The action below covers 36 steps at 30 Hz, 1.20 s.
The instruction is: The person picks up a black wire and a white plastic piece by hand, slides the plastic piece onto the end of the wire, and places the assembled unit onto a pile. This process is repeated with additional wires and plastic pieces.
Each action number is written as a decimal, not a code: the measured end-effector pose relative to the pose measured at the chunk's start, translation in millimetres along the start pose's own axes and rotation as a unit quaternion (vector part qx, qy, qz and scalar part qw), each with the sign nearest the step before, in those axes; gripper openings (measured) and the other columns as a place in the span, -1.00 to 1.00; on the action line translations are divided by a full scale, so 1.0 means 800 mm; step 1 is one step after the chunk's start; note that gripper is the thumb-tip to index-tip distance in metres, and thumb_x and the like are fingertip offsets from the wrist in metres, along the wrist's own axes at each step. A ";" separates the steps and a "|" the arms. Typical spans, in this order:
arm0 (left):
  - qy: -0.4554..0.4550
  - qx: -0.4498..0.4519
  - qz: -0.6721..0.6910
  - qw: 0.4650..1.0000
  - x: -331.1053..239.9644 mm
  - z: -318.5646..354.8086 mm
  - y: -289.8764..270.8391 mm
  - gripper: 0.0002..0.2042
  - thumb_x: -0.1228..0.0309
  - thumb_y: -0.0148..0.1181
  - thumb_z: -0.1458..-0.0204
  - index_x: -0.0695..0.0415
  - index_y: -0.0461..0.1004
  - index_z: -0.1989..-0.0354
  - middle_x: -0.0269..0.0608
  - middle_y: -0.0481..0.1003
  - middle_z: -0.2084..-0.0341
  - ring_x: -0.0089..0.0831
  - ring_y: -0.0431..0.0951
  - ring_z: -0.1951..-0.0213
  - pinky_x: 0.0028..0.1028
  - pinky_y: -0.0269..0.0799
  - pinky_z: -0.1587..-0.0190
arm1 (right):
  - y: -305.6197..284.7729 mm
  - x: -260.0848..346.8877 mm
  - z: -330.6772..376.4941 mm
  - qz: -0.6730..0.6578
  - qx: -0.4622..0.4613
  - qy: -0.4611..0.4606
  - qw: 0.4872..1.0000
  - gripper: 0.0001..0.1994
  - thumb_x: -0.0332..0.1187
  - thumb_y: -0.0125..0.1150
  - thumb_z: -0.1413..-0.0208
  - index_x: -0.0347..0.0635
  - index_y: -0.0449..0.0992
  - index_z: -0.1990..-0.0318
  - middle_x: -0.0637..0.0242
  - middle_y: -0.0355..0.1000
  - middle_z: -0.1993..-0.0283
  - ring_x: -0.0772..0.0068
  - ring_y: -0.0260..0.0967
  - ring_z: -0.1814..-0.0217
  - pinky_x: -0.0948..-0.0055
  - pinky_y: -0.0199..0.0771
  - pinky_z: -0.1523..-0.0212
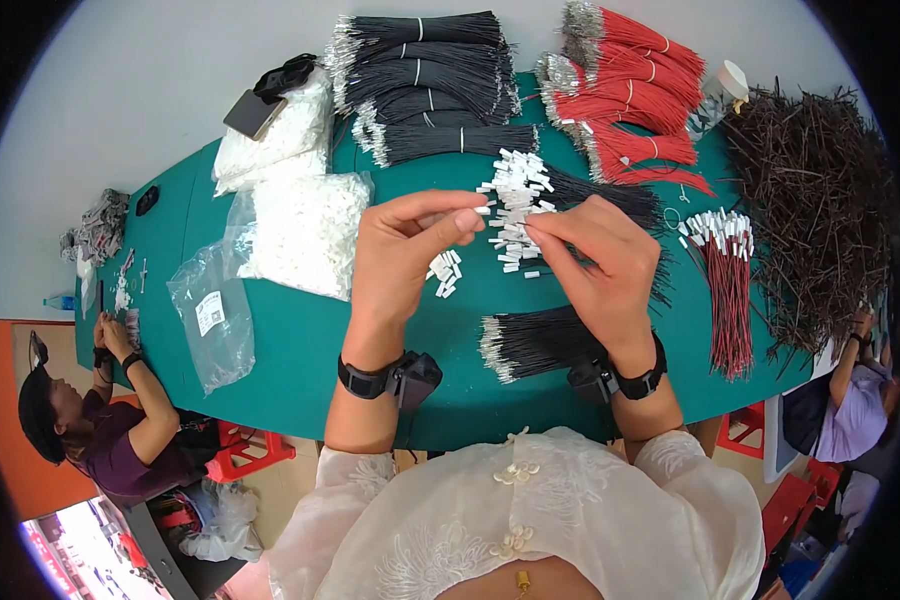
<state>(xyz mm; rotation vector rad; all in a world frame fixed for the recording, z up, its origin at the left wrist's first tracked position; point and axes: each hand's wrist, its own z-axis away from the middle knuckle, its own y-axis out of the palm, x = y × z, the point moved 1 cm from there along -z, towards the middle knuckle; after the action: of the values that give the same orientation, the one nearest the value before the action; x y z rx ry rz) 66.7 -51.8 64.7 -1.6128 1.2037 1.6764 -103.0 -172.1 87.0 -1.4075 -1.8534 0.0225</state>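
Note:
My left hand (398, 248) pinches a small white plastic connector housing (482, 210) between thumb and forefinger. To its right, my right hand (607, 265) is closed with thumb and forefinger on a thin dark wire, of which only a short tip shows. The housing and the wire tip are apart. Just beyond my hands lies a heap of black wires (600, 195) with white housings (520, 180) on their ends. A few loose housings (445, 270) lie beside my left fingers. Nearer me is a bundle of black wires (540, 338) with bare metal ends, partly under my right wrist.
Clear bags of white housings (305, 235) stand on the green table (300, 345) at left, near an empty bag (215, 315). Tied black bundles (425, 65) and red bundles (635, 80) lie at the back. Dark wires (810, 190) heap at right. Other people sit at both sides.

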 end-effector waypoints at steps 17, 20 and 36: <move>0.016 -0.039 0.002 0.999 -0.003 0.006 0.008 -0.78 0.68 0.34 -0.02 0.31 0.61 0.13 -0.17 0.65 0.22 -0.57 0.62 0.23 -0.62 0.52 0.15 | -0.003 0.006 0.002 -0.060 -0.007 0.083 0.995 -0.90 -0.59 0.37 -0.01 -0.29 0.65 0.29 0.39 0.42 0.54 0.65 0.20 0.58 0.60 0.08 0.57; -0.002 -0.024 0.014 1.000 -0.003 0.006 0.010 -0.79 0.68 0.34 -0.02 0.31 0.61 0.15 -0.19 0.64 0.23 -0.58 0.62 0.23 -0.62 0.53 0.16 | -0.003 0.006 0.002 -0.079 0.004 0.123 0.989 -0.92 -0.57 0.37 -0.03 -0.30 0.64 0.29 0.40 0.42 0.53 0.67 0.18 0.58 0.60 0.06 0.57; 0.003 0.015 -0.007 1.000 0.000 0.005 0.011 -0.83 0.70 0.34 -0.01 0.28 0.63 0.21 -0.22 0.63 0.26 -0.59 0.62 0.24 -0.63 0.53 0.16 | 0.001 0.006 0.005 -0.103 0.014 0.146 0.984 -0.93 -0.57 0.36 -0.02 -0.29 0.64 0.31 0.39 0.46 0.51 0.68 0.20 0.58 0.60 0.07 0.57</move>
<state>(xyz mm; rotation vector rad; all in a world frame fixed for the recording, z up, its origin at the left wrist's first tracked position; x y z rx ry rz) 57.1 -52.8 66.4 -1.6052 1.2111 1.6381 -105.0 -166.5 86.6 -1.1255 -1.7355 -0.2479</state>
